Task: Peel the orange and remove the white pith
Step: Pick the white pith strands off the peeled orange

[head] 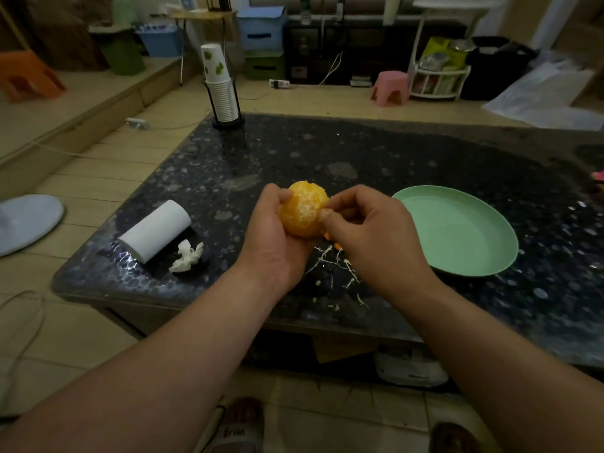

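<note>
Though stripped of rind, shows pale pith patches across the orange [304,210], held in the air just above the near part of the worktop [376,148]. Cupped from the left and beneath by the left grip [271,233], fingers curled round it, thumb up near the top. Met at the right flank by the right grip [369,233], thumb and forefinger pinched together against the fruit's surface; whether on a shred of pith, too small to tell.

Scattered just below on the worktop: thin white pith strands [330,263] and a scrap of orange peel [336,246]. Just to the right, a green plate [457,230]; to the left, a tissue roll [157,230] with a crumpled tissue [188,256] beside it.

Judged light, soft and damp: likely to burst a segment if squeezed, and to slip once juice runs. Best supported broadly in the palm rather than by fingertips, turning to bring each pale patch up. Pith best caught at a loose edge with the nails and drawn along the surface, not dug for.
</note>
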{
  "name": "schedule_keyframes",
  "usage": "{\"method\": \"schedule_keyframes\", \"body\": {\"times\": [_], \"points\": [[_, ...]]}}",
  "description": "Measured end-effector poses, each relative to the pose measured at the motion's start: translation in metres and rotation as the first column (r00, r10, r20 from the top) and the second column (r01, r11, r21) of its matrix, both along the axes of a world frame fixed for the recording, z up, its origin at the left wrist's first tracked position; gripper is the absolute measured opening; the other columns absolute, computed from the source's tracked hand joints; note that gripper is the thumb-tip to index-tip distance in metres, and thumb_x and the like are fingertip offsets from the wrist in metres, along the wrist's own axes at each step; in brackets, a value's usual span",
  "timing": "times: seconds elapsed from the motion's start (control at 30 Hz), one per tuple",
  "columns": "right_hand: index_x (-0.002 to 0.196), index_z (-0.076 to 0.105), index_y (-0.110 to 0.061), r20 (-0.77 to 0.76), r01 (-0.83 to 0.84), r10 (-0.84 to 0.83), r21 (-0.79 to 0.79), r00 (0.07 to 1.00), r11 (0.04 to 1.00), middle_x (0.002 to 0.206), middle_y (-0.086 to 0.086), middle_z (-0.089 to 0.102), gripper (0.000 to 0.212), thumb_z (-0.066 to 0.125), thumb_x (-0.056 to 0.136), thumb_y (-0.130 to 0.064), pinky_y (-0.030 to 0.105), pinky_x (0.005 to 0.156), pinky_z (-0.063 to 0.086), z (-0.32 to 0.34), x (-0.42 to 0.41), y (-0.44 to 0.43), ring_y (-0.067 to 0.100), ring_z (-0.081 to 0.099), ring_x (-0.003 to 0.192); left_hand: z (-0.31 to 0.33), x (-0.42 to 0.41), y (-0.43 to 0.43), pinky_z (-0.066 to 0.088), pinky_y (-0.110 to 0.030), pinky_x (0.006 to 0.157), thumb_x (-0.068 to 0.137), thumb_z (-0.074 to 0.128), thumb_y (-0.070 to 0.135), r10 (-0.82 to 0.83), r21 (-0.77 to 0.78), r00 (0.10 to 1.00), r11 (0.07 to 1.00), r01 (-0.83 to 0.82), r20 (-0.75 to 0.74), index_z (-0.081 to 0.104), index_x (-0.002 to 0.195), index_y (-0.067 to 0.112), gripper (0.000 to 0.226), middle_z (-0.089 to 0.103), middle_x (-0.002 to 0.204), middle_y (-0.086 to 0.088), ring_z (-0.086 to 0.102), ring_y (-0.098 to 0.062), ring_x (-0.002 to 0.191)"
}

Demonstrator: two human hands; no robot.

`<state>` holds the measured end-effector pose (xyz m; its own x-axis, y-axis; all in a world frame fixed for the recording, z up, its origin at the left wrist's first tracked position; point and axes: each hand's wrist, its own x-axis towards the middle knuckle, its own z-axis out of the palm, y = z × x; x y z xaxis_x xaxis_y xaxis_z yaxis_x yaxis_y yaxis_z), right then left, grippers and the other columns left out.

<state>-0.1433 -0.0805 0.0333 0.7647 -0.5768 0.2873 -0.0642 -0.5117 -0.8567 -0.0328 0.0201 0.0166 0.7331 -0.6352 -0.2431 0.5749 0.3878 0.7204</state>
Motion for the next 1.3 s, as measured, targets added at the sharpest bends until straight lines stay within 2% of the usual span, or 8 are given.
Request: {"method": "schedule_keyframes", "body": {"times": [0.23, 0.43, 0.63, 0.77, 0.87, 0.97, 1.13, 1.3], "points": [[0.096, 0.076, -0.027, -0.003, 0.033, -0.033, -0.024, 0.999, 0.999, 0.078, -0.008, 0.075, 0.004, 0.074, 0.098, -0.023, 0.030, 0.070, 0.064, 0.002, -0.003, -0.001, 0.005, 0.073, 0.076, 0.000, -0.004, -0.002, 0.055, -0.046, 0.086, 0.082, 0.064, 0.032, 0.127, 0.090, 0.983, 0.986, -0.139, 0.132, 0.048, 0.147, 0.003, 0.073, 0.060, 0.139, -0.031, 0.065, -0.036, 0.107], [0.093, 0.078, -0.025, -0.065, 0.049, -0.053, -0.056, 0.996, 0.997, 0.076, -0.009, 0.075, 0.006, 0.073, 0.097, -0.024, 0.026, 0.067, 0.061, 0.003, -0.004, -0.003, 0.004, 0.071, 0.071, 0.000, -0.009, 0.000, 0.053, -0.045, 0.080, 0.083, 0.061, 0.032, 0.122, 0.165, 0.929, 0.968, -0.189, 0.349, 0.056, 0.123, 0.018, 0.043, 0.058, 0.140, -0.024, 0.062, -0.031, 0.107], [0.082, 0.071, -0.026, -0.101, 0.057, -0.065, -0.082, 0.993, 0.995, 0.069, -0.007, 0.071, 0.012, 0.075, 0.093, -0.025, 0.023, 0.056, 0.051, 0.001, -0.002, -0.003, 0.006, 0.066, 0.062, 0.000, -0.014, 0.000, 0.054, -0.038, 0.072, 0.082, 0.060, 0.029, 0.086, 0.208, 0.862, 0.954, -0.215, 0.499, 0.055, 0.121, 0.020, 0.041, 0.061, 0.118, -0.010, 0.062, -0.024, 0.097], [0.077, 0.067, -0.027, -0.077, 0.058, -0.062, -0.062, 0.995, 0.996, 0.062, -0.008, 0.065, 0.017, 0.077, 0.090, -0.025, 0.018, 0.052, 0.042, 0.000, -0.002, -0.001, 0.003, 0.058, 0.055, 0.002, -0.018, -0.003, 0.053, -0.042, 0.077, 0.081, 0.061, 0.030, 0.100, 0.213, 0.889, 0.953, -0.214, 0.447, 0.056, 0.123, 0.017, 0.045, 0.063, 0.127, -0.019, 0.062, -0.027, 0.101], [0.077, 0.066, -0.024, -0.045, 0.048, -0.049, -0.036, 0.998, 0.998, 0.064, -0.004, 0.064, 0.014, 0.076, 0.087, -0.023, 0.025, 0.052, 0.047, 0.001, -0.002, 0.001, 0.004, 0.054, 0.056, 0.003, -0.018, -0.005, 0.055, -0.040, 0.074, 0.079, 0.062, 0.032, 0.136, 0.195, 0.939, 0.959, -0.204, 0.315, 0.057, 0.126, 0.014, 0.051, 0.064, 0.124, -0.018, 0.065, -0.026, 0.099], [0.077, 0.065, -0.023, -0.025, 0.035, -0.036, -0.016, 0.999, 0.999, 0.064, -0.004, 0.062, 0.014, 0.076, 0.086, -0.023, 0.024, 0.051, 0.046, 0.000, -0.003, 0.002, 0.004, 0.052, 0.055, 0.006, -0.017, -0.005, 0.056, -0.047, 0.082, 0.078, 0.067, 0.038, 0.107, 0.163, 0.981, 0.978, -0.133, 0.163, 0.055, 0.140, 0.003, 0.072, 0.063, 0.136, -0.031, 0.067, -0.034, 0.104], [0.082, 0.065, -0.025, -0.040, 0.024, -0.025, -0.007, 0.999, 1.000, 0.067, -0.004, 0.064, 0.012, 0.073, 0.091, -0.022, 0.021, 0.052, 0.045, -0.004, -0.002, 0.003, 0.004, 0.055, 0.058, 0.010, -0.014, -0.002, 0.056, -0.046, 0.091, 0.102, 0.052, 0.032, 0.083, 0.114, 0.996, 0.990, -0.088, 0.043, 0.062, 0.123, 0.003, 0.038, 0.067, 0.115, -0.020, 0.066, -0.033, 0.105], [0.097, 0.064, -0.030, -0.030, 0.029, -0.029, 0.016, 0.999, 0.999, 0.083, -0.006, 0.071, 0.012, 0.075, 0.097, -0.034, 0.019, 0.060, 0.056, -0.004, -0.001, 0.002, 0.006, 0.069, 0.074, 0.013, -0.012, 0.001, 0.056, -0.051, 0.107, 0.110, 0.044, 0.046, -0.036, 0.100, 0.999, 0.994, 0.037, -0.014, 0.065, 0.125, 0.002, 0.051, 0.073, 0.126, -0.025, 0.070, -0.039, 0.121]]}}
